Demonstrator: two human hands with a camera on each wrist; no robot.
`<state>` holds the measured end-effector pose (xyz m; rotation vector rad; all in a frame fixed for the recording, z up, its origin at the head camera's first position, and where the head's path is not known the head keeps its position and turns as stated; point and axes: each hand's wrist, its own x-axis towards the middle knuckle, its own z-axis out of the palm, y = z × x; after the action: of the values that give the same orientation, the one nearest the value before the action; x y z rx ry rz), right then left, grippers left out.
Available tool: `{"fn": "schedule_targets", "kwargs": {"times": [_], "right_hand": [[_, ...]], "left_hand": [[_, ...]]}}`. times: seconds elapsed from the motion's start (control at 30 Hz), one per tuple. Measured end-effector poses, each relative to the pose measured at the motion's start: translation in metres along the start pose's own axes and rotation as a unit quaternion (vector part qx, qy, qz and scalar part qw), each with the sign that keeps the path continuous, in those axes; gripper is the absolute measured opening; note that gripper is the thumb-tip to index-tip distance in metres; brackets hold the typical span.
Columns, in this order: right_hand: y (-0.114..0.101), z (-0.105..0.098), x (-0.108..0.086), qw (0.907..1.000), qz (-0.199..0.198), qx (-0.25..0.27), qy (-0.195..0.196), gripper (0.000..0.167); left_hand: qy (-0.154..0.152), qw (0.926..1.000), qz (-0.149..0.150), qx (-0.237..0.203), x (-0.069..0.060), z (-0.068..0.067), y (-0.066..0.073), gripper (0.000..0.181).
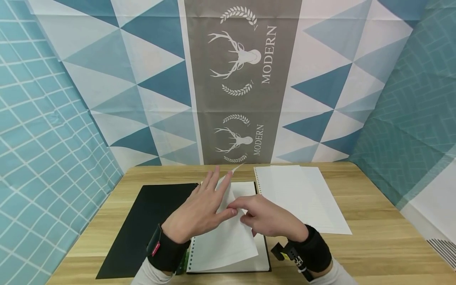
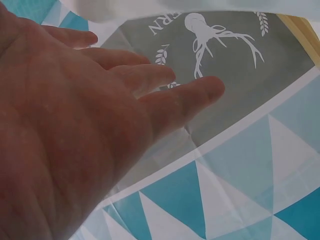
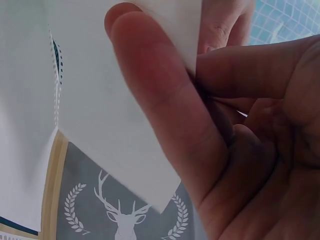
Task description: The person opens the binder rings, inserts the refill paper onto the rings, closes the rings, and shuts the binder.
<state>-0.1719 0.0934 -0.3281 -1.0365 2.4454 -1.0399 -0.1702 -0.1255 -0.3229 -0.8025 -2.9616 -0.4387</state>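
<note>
- A white, thin paper sheet with a row of punched holes along its left edge [image 1: 222,249] is seen lifted and bowed over the white paper stack [image 1: 246,189] beside the flat black cover [image 1: 160,217].
- The sheet is pinched by the right hand [image 1: 265,215] between thumb and finger, near its free right edge.
- The left hand [image 1: 204,209] is held flat, fingers straight and spread, over the upper part of the sheet; whether the paper is touched by it cannot be told.
- The pinch is best kept light, since thin paper would probably crease under hard pressure.
- The curled top corner should be guided by the flat left palm, and the punched edge kept unstrained so that the holes are not torn.
- The loose white punched sheets [image 1: 303,202], lying to the right on the light wooden table [image 1: 377,237], are best left undisturbed.
</note>
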Motion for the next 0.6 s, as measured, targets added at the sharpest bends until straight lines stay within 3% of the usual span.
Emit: {"fn": "schedule_targets", "kwargs": {"times": [0.4, 0.6], "right_hand": [[0.0038, 0.0008, 0.0023, 0.9986, 0.005, -0.052, 0.0, 0.045], [0.0061, -0.0007, 0.0019, 0.9986, 0.013, -0.051, -0.003, 0.046]], "left_hand": [[0.008, 0.9999, 0.005, 0.004, -0.0025, -0.0008, -0.0041, 0.094], [0.01, 0.9999, 0.002, 0.005, -0.0018, -0.0013, -0.0035, 0.092]]}}
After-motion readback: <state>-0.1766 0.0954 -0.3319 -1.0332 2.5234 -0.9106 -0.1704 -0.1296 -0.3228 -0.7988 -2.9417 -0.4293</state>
